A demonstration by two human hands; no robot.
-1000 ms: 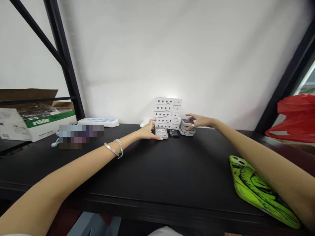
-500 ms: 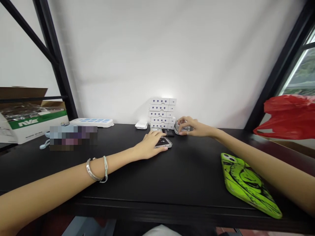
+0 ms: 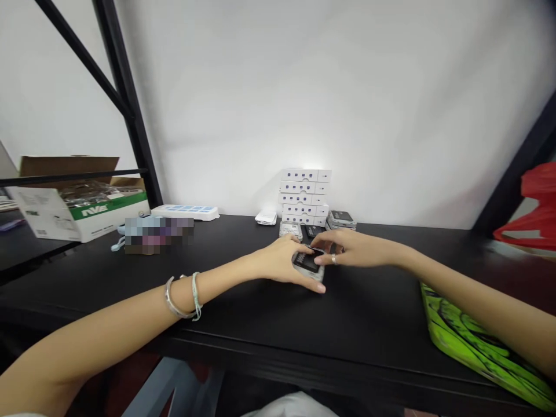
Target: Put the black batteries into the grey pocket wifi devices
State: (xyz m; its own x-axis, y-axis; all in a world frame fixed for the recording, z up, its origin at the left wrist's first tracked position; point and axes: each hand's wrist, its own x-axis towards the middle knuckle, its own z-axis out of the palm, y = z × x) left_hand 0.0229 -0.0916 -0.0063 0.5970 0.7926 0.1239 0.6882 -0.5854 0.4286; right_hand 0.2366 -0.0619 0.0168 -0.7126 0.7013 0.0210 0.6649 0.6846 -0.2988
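Left hand (image 3: pixel 282 260) grips a small black-topped device (image 3: pixel 305 262) above the bench (image 3: pixel 369 330) between thumb and fingers; right hand's (image 3: pixel 353 248) bent fingertips meet it, pinch unclear

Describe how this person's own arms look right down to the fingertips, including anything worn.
The left forearm and right forearm are both bare, ungloved to the fingertips. At the left wrist are a silver-coloured bangle and a thin, pale green string bracelet. One right finger wears a silver-coloured ring.
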